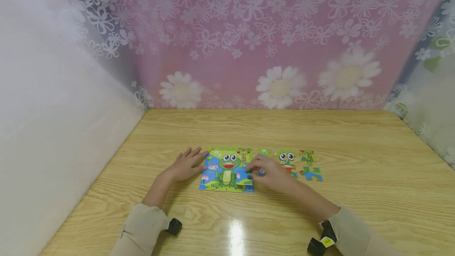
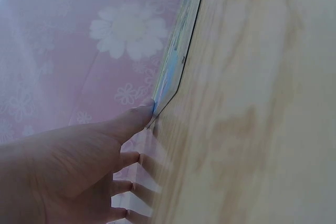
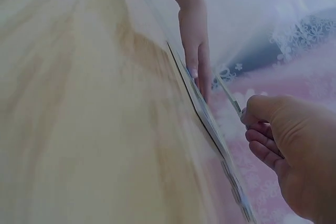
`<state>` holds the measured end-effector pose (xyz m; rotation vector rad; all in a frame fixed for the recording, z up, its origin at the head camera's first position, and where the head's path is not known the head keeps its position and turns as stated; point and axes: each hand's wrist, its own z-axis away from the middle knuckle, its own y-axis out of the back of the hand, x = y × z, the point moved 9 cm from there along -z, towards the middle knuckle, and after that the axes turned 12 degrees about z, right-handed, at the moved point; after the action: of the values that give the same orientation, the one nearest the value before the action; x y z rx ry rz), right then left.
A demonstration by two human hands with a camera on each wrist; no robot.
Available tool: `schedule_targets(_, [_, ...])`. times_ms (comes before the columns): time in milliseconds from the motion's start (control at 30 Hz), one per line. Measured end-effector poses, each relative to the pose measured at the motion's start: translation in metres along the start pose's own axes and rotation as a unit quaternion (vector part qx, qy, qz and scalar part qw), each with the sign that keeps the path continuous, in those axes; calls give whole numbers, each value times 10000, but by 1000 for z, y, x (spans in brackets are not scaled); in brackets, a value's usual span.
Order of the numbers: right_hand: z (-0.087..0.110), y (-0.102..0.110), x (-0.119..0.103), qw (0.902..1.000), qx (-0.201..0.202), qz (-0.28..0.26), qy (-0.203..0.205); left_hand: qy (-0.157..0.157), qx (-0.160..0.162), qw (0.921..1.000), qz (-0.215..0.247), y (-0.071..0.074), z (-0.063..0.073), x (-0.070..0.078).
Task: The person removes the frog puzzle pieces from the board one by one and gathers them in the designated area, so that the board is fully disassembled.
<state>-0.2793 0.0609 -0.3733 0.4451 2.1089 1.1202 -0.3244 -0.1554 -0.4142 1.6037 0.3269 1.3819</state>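
A frog jigsaw puzzle (image 1: 226, 161) lies on the wooden table in a flat board (image 1: 213, 188). My left hand (image 1: 183, 168) is at its left side, fingers spread on the table. In the left wrist view the thumb (image 2: 134, 119) touches the board's edge. Over the right side of the puzzle, my right hand (image 1: 273, 172) pinches a puzzle piece (image 3: 229, 93) between thumb and forefinger. The right wrist view shows that piece nearly edge-on, raised above the board, with the other right fingers curled.
To the right of the board lie several loose puzzle pieces, among them one with the frog's eyes (image 1: 286, 156), a tree piece (image 1: 308, 157) and a blue-green piece (image 1: 313, 174). My right forearm crosses in front of them. A flowered pink curtain (image 1: 227, 50) hangs behind the table (image 1: 270, 127).
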Motion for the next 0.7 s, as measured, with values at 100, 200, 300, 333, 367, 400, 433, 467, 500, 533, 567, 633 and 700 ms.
schedule_targets(100, [10,8,6,9999,142,29,64,-18,4,10000,3,0,0,1])
schedule_targets(200, [20,14,11,9994,276,139,176,-47,15,10000,-5,0,0,2])
schedule_targets(300, [29,18,15,9988,354,207,274,-36,12,10000,9,0,1,2])
schedule_targets(333, [32,20,16,9985,395,229,319,-44,15,10000,21,-1,1,1])
schedule_targets(367, [35,21,17,9983,409,210,351,-28,10,10000,40,-1,1,1])
schedule_targets(400, [38,22,19,9982,418,207,374,-22,10,10000,65,-1,1,1])
schedule_targets(433, [41,23,19,9980,432,206,411,-25,7,10000,84,-1,1,1])
schedule_targets(467, [44,24,20,9979,437,223,420,-35,3,10000,81,-1,1,0])
schedule_targets(500, [46,24,21,9980,422,236,404,-43,-2,10000,81,-1,0,0])
schedule_targets(533, [49,23,23,9982,386,240,388,-23,-16,10000,78,-2,0,0])
schedule_targets(567, [51,23,24,9984,345,255,363,-4,-24,10000,63,-2,0,-1])
schedule_targets(633, [54,21,26,9987,258,288,330,-19,-16,10000,41,-2,-1,-1])
schedule_targets(700, [56,20,27,9988,171,316,325,-28,6,10000,49,-2,-1,-1])
